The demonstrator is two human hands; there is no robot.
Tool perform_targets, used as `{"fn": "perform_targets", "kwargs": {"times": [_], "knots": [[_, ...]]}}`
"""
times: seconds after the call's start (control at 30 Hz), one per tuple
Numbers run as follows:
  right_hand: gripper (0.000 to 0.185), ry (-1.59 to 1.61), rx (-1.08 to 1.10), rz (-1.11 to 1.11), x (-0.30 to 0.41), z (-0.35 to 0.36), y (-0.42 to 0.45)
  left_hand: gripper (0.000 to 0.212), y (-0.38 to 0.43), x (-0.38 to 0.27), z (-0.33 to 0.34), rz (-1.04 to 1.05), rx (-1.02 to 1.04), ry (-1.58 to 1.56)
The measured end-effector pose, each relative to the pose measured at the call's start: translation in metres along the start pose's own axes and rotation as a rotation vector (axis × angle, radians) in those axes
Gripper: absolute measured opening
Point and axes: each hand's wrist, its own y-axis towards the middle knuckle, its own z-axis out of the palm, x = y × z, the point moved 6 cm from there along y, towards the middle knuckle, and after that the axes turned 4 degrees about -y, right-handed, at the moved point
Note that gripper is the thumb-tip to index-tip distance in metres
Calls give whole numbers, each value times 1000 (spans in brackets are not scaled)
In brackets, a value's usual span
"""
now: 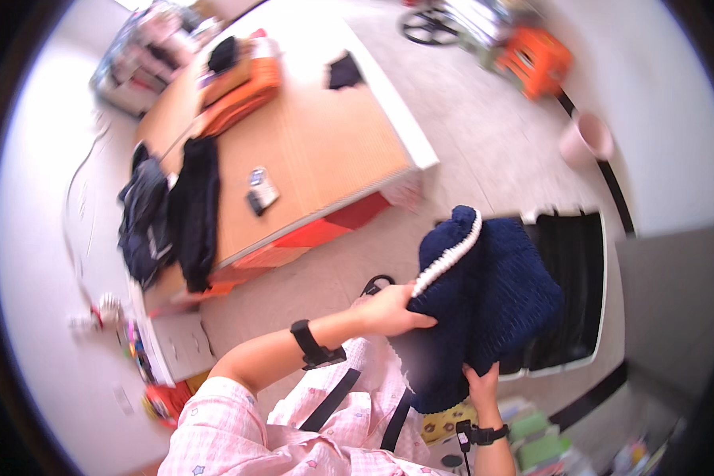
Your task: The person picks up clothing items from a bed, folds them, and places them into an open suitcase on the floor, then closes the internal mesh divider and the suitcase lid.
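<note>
A folded navy plush cloth [506,297], with a ribbed texture and white trim along one edge, hangs between my two hands. My left hand [395,312] grips its near-left edge beside the white trim. At the lower edge, my right hand [482,384] holds the same cloth, its fingers partly hidden underneath. Beyond and partly behind the cloth, an open suitcase [571,285] with a black interior lies on the floor. Both of my wrists wear black bands.
A bed with a tan mat [327,149] carries black trousers [195,208], a dark bag or garment [149,226], a folded orange textile [244,95] and small items. A pink bin [586,143] and an orange stool [535,62] stand along the wall. A white drawer unit [178,345] is at left.
</note>
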Motion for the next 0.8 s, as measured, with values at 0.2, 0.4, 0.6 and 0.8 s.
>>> {"fn": "perform_targets", "kwargs": {"times": [0.2,0.4,0.6,0.8], "knots": [[85,81,405,39,146,35,-5,26,-134,-73,-64,574,-523,351],[66,185,500,-252,328,169,-27,28,-164,-87,-87,637,-566,318],[26,147,182,-269,413,227,-25,46,-222,-77,-166,1050,-530,90],[30,-327,131,-459,480,228,-38,53,-210,84,-300,649,-737,-90]]}}
